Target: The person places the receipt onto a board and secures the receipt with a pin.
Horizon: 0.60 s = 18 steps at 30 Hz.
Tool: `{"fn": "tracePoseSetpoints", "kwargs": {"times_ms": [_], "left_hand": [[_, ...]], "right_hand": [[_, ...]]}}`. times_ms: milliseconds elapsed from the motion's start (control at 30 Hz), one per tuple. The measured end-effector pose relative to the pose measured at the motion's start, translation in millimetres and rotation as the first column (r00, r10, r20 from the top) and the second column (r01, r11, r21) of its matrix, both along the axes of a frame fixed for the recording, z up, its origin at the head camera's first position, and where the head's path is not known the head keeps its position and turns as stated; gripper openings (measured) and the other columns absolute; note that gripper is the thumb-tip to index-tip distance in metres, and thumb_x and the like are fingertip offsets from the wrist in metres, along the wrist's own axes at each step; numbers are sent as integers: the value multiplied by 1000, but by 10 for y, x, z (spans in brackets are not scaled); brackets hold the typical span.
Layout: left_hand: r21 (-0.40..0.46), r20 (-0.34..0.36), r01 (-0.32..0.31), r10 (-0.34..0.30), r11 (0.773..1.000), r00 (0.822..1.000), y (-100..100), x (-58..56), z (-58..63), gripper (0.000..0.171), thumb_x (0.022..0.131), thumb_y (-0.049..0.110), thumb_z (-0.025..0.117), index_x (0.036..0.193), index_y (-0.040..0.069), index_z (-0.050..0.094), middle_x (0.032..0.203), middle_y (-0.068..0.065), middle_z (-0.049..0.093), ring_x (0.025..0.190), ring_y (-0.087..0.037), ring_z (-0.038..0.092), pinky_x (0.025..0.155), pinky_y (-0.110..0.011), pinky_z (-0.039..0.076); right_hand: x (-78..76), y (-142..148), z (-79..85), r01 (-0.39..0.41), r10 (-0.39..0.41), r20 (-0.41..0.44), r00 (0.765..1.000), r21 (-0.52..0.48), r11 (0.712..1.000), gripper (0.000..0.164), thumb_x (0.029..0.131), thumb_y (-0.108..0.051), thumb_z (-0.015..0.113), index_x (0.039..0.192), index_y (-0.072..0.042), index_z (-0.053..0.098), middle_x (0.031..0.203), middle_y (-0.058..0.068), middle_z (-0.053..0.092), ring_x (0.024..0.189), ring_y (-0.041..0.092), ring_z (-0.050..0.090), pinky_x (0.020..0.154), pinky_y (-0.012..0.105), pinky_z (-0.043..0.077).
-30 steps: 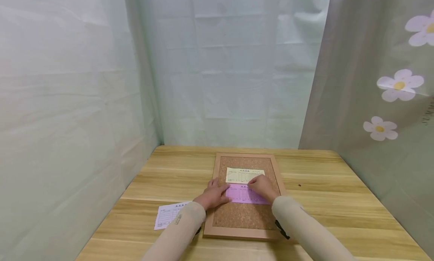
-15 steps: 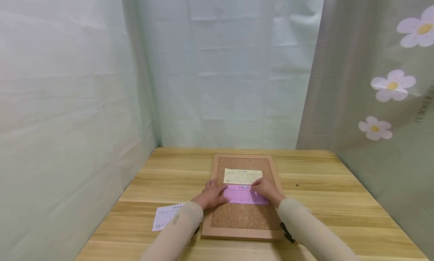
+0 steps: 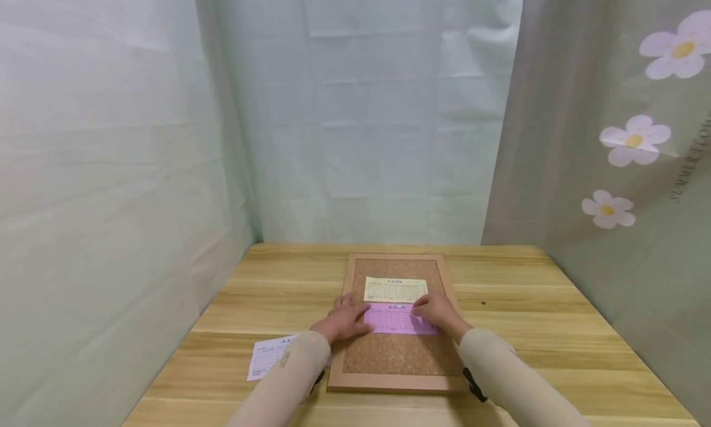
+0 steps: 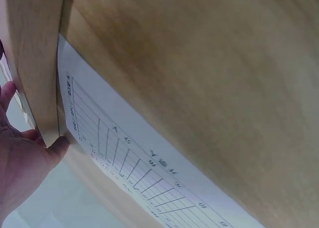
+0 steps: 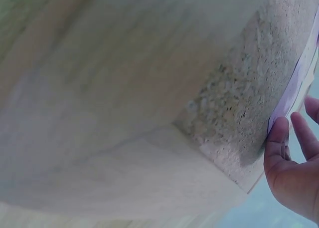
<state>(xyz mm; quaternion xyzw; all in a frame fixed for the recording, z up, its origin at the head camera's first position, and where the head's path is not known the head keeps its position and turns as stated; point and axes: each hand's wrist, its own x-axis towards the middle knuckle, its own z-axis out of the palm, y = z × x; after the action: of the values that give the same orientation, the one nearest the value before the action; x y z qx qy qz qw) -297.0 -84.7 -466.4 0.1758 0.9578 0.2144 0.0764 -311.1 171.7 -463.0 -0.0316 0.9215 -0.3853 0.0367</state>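
Observation:
A framed corkboard (image 3: 397, 358) lies on the table, bearing a yellow printed slip (image 3: 383, 289) with a pink printed slip (image 3: 391, 322) just below it. One small pale dot, perhaps a pushpin head (image 3: 399, 306), shows at the pink slip's top edge. My left hand (image 3: 343, 320) rests across the board's left frame, its fingers spread and the tips at the pink slip's left end. At the slip's right part, my right hand (image 3: 439, 311) touches the paper with bent fingers. Thumb and forefinger stand apart in the right wrist view, where the pink slip (image 5: 290, 99) shows edge-on.
A white printed slip (image 3: 265, 358) lies on the table left of the board, partly under my left forearm. One tiny dark object (image 3: 483, 303) sits to the board's right. Pale curtains (image 3: 361, 118) surround the table (image 3: 533, 328).
My right hand has shifted slightly right and down along the pink slip, uncovering the pale dot. My left hand stays in place. The whole view has drifted a little.

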Motion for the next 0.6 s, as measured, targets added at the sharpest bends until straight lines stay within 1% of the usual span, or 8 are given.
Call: {"fn": "tracePoseSetpoints", "kwargs": {"times_ms": [100,233,400,533,600], "left_hand": [[-10,-20,9,-9,1000,1000,-5,3,-15,61,93,40,69,144,12,53,156,-30,21,143,-47,19,107,-62,30],[-11,-33,17,-17,1000,999,-11,10,-26,61,93,41,69,144,12,52,156,-31,21,143,-48,19,107,-63,30],[-9,-56,31,-31,999,998,-31,13,-42,61,94,41,67,144,10,53,155,-31,23,142,-48,21,107,-63,30],[-13,-68,37,-38,999,997,-49,22,-47,61,94,42,66,144,9,53,155,-31,25,142,-48,22,107,-62,30],[-10,-72,37,-38,999,997,-53,28,-44,61,95,42,66,144,9,53,154,-31,25,142,-48,22,107,-62,30]], "right_hand": [[9,16,9,-7,7,-2,1000,9,1000,18,89,-13,72,101,-1,75,98,9,70,86,21,59,77,41,51],[22,50,19,-22,23,-25,999,44,999,19,88,-13,72,100,1,75,99,10,69,87,22,60,79,43,51],[33,105,19,-38,42,-43,998,92,995,20,89,-16,73,102,-1,74,103,12,69,94,26,62,84,47,51],[49,153,27,-48,58,-75,995,133,990,21,90,-17,72,104,-2,74,106,12,68,100,30,63,87,50,50],[57,179,35,-53,70,-106,992,154,987,21,90,-17,71,105,-1,74,105,12,68,100,30,63,87,50,50]]}}
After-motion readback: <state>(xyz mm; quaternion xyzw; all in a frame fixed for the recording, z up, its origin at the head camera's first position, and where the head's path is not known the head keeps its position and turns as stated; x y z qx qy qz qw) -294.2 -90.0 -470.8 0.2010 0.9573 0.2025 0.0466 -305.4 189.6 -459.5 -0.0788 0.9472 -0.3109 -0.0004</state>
